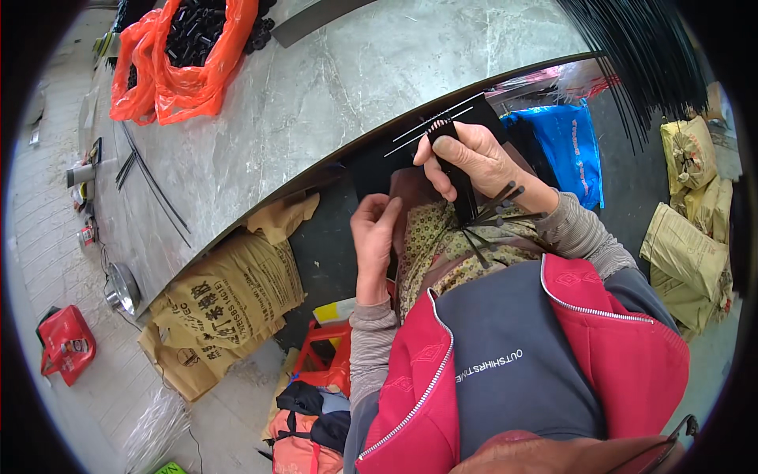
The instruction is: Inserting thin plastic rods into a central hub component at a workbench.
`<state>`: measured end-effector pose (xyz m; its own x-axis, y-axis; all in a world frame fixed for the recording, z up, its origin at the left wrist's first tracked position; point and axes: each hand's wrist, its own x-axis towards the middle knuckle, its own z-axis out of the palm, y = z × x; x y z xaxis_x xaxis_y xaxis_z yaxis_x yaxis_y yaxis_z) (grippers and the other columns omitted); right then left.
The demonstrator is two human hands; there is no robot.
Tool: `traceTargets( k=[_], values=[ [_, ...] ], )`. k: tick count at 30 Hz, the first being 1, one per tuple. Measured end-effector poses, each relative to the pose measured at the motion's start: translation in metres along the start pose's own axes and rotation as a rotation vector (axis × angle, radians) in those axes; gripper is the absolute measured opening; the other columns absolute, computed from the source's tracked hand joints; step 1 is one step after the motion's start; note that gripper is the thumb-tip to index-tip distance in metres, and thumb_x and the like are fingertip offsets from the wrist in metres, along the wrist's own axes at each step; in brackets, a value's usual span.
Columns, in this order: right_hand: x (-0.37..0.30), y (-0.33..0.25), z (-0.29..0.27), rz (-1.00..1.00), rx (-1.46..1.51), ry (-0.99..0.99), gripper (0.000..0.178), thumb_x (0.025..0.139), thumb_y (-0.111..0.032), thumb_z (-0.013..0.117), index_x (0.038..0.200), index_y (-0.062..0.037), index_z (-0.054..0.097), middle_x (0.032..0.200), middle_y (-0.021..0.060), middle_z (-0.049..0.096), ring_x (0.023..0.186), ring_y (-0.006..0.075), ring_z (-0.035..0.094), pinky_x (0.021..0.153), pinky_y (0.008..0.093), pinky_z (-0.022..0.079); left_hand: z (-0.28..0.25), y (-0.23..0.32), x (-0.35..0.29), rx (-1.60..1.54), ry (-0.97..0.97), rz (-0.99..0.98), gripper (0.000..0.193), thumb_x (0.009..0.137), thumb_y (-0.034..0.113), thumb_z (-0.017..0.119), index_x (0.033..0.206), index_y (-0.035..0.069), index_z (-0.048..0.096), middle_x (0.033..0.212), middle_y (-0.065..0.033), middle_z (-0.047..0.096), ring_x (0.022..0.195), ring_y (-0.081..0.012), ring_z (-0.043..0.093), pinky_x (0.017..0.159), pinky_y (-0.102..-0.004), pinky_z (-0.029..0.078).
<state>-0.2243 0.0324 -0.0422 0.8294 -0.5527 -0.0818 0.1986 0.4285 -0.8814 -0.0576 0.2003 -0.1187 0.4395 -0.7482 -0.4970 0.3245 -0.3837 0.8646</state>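
One wide grey marble-patterned surface (332, 87) fills the upper part of the view, its dark edge curving across the middle. An orange plastic bag (185, 75) of small black parts sits at its far left, and thin black rods (154, 186) lie loose near it. Below the edge, brown paper sacks (229, 304) lean on the floor, with a blue bag (568, 146) to the right. The right hand (474, 162) is at the surface edge, fingers closed around a bundle of black ties (466, 197) that fans out below the fist. The left hand (375, 237) hovers just beside it, fingers loosely curled, apparently holding nothing.
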Motion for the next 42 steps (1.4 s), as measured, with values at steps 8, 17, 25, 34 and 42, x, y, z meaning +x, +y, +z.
traceTargets(
  k=[8,17,25,34,42],
  values=[
    [-0.004,0.001,0.0,-0.023,-0.048,-0.012,0.031,0.107,-0.027,0.044,0.108,-0.0007,0.061,0.07,0.0051,0.059,0.058,0.01,0.056,0.056,0.024,0.046,-0.03,0.032,0.009,1.046,0.602,0.823,0.01,0.089,-0.002,0.068,0.096,0.001,0.062,0.086,-0.0012,0.062,0.08,-0.0074,0.058,0.073,-0.0225,0.047],
    [-0.005,-0.003,0.007,-0.029,-0.056,-0.06,0.024,0.106,-0.02,0.048,0.111,0.0007,0.059,0.074,0.005,0.062,0.064,0.0106,0.06,0.06,0.0249,0.051,0.044,0.123,-0.011,-0.198,-0.152,0.387,0.026,0.09,-0.005,0.066,0.116,-0.006,0.063,0.112,-0.0122,0.068,0.101,-0.0127,0.064,0.089,-0.0231,0.05],
    [-0.002,0.003,-0.002,-0.037,-0.013,-0.104,0.028,0.105,-0.022,0.05,0.112,0.0023,0.061,0.079,0.0062,0.066,0.071,0.0114,0.064,0.067,0.0257,0.054,0.049,0.132,0.005,-0.113,-0.147,0.305,0.011,0.089,-0.001,0.069,0.1,-0.006,0.07,0.092,-0.0106,0.072,0.082,-0.0139,0.068,0.076,-0.0237,0.053],
    [-0.003,0.019,-0.007,-0.008,-0.034,-0.163,0.025,0.106,-0.02,0.048,0.112,0.0022,0.059,0.081,0.0084,0.067,0.072,0.0132,0.065,0.066,0.0273,0.055,0.061,0.13,0.009,-0.054,-0.157,0.406,0.007,0.089,-0.003,0.069,0.095,-0.005,0.07,0.085,-0.0067,0.069,0.073,-0.0102,0.064,0.067,-0.0218,0.053],
    [-0.001,0.018,-0.007,0.024,0.077,-0.176,0.024,0.106,-0.017,0.047,0.112,0.0033,0.058,0.085,0.0105,0.068,0.078,0.0177,0.069,0.069,0.0303,0.058,0.065,0.13,0.005,-0.131,-0.188,0.397,0.016,0.089,-0.005,0.068,0.105,-0.006,0.066,0.086,-0.0091,0.068,0.066,-0.012,0.064,0.056,-0.0247,0.053]
  ],
)
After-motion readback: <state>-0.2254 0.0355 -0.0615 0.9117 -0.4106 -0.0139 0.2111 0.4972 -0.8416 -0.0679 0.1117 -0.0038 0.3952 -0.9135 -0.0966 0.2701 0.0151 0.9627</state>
